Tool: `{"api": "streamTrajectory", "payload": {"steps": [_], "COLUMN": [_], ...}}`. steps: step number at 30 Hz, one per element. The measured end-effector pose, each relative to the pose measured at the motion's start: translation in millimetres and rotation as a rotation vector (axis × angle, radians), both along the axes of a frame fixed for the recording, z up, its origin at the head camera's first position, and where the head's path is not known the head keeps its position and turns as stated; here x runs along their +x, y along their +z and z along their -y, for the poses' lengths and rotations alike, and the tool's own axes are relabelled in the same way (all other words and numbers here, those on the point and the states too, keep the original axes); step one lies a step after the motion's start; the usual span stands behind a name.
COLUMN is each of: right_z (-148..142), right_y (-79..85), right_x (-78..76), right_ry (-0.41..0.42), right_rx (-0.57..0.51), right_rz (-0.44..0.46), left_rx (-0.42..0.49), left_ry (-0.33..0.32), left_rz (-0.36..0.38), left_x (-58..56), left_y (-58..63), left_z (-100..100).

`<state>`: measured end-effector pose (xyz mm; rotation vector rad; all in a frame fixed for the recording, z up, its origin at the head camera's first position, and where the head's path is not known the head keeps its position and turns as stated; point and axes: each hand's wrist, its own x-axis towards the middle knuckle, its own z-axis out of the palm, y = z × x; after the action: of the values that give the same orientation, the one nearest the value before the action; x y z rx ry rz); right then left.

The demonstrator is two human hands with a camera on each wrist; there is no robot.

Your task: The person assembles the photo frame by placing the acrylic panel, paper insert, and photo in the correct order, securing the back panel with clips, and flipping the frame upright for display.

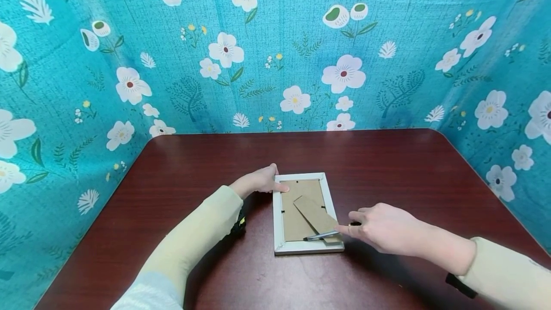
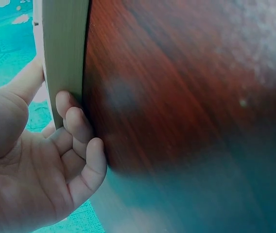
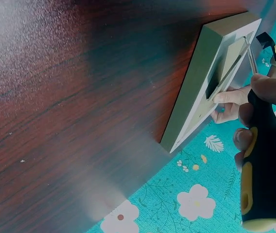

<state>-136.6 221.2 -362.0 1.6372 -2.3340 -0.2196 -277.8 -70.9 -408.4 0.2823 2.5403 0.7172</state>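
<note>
A picture frame point(image 1: 279, 226) with a white border lies face down on the table, its brown backing board point(image 1: 292, 228) upward. The cardboard stand leg point(image 1: 313, 213) slants across the back, raised somewhat from the board in the right wrist view. My left hand point(image 1: 261, 179) holds the frame's upper left side, thumb on top and fingers against the outer edge. My right hand point(image 1: 387, 229) grips a screwdriver point(image 3: 267, 165) by its black and yellow handle. The screwdriver's metal shaft point(image 1: 324, 235) crosses the frame's lower right; its tip is at the board's bottom edge.
The dark red wooden table point(image 1: 206, 157) extends around the frame on all sides. Behind it and along both sides hangs a blue flowered cloth point(image 1: 267, 94). Small black tabs point(image 1: 323, 207) sit along the backing board's edges.
</note>
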Motion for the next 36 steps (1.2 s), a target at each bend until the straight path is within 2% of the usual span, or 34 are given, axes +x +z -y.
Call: {"api": "streamTrajectory", "payload": {"steps": [10, 19, 21, 27, 30, 32, 36], "right_z": [1.7, 3.6, 4.0, 6.1, 7.5, 8.0, 6.7], "right_y": [-0.4, -2.0, -0.8, 5.9, 7.4, 7.6, 7.3], "right_x": [-0.9, -0.4, -1.1, -11.2, -20.4, -26.4, -33.9], "right_ry": [0.02, -0.024, -0.059, -0.24, -0.317, -0.352, -0.343], "right_rx": [-0.015, 0.013, 0.004, -0.049, -0.042, -0.031, -0.022], "right_rz": [0.008, 0.065, 0.152, 0.613, 0.767, 0.832, 0.844], "left_rx": [-0.001, 0.004, 0.009, 0.009, 0.007, 0.001, 0.006], "left_ry": [-0.032, -0.038, -0.037, -0.035, -0.037, -0.042, -0.028], "left_rz": [-0.004, -0.008, -0.011, -0.013, -0.009, -0.005, -0.002], "left_x": [0.1, -0.6, -1.0, -1.6, -1.1, -0.9, -1.4], "left_y": [2.5, 1.2, 0.7, -0.4, -0.2, 0.2, 1.6], "left_z": [1.1, 1.7, 1.8, 3.1, 3.6, 3.8, 2.9]}}
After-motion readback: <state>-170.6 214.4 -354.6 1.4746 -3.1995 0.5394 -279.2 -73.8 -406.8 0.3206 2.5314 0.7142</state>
